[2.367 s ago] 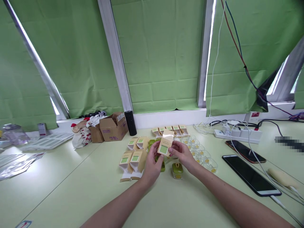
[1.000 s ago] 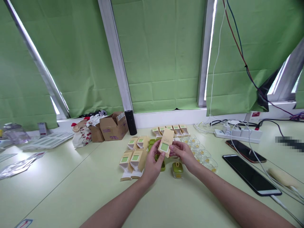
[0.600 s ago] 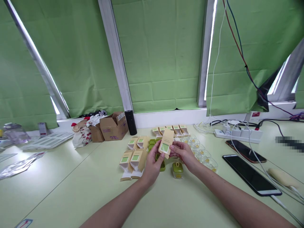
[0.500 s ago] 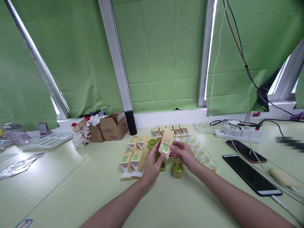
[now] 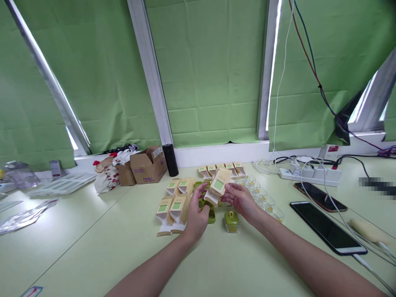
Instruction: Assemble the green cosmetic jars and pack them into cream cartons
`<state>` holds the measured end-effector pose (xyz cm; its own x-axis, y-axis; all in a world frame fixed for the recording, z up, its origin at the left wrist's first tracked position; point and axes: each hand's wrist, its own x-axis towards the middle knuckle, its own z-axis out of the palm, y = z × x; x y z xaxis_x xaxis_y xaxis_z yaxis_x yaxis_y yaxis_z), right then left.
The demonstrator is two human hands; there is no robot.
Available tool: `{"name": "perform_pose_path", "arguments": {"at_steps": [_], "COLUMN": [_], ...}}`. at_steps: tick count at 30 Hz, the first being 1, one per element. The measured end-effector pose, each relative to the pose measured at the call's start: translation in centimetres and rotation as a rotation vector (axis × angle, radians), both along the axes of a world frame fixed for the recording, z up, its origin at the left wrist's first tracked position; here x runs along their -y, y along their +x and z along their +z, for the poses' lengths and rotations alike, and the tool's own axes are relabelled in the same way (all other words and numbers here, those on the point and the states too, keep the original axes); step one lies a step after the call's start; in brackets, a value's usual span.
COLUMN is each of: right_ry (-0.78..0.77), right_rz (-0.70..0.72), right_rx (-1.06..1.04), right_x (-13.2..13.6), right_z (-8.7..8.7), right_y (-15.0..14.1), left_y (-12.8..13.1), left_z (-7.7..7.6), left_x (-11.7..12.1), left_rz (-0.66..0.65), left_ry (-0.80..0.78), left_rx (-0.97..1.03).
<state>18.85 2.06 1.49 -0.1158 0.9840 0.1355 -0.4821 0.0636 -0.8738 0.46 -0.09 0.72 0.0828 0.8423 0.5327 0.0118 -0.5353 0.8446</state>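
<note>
A small beige carton with a green window is up off the table, tilted, its white-lined end flap hanging open. My right hand grips its right edge between thumb and fingers. My left hand is at its left, thumb and fingers apart; whether the fingertips touch the carton I cannot tell. Just below stands a clear little jar with a green looped lid. Green lids lie behind my left hand, partly hidden. Several clear jars stand in rows beyond my right wrist.
Similar cartons with open flaps stand at left, and more at the back. Phones with cables and a power strip lie at right. A cardboard box, a black cylinder and a cloth bag are at back left.
The carton has gone from flattened to opened out, with its end flap now swung down. My left thumb has come off it, while my right hand keeps hold.
</note>
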Motion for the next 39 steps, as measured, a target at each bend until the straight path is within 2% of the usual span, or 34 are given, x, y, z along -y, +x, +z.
{"name": "perform_pose_path", "arguments": {"at_steps": [7,13,22,28,39], "right_ry": [0.053,0.077,0.013,-0.017,-0.015], "right_rz": [-0.021,-0.008,0.005,0.016,0.021], "right_rx": [0.059,0.078,-0.039,-0.088,-0.039], "right_x": [0.7,1.0,1.1,1.1,1.1], "right_z": [0.3,0.3,0.7,0.9,0.8], "right_y": [-0.4,-0.8,-0.8,-0.6,-1.0], "left_y": [0.1,0.1,-0.2,-0.2,0.2], "left_z": [0.5,0.4,0.4,-0.4,0.1], "left_x": [0.3,-0.3,-0.6,-0.6,-0.5], "left_rz": [0.188,0.291,0.385,0.344,0.256], "left_ry": [0.177,0.195,0.25,0.317,0.142], "left_rx": [-0.052,-0.153,-0.282,-0.364,-0.177]}}
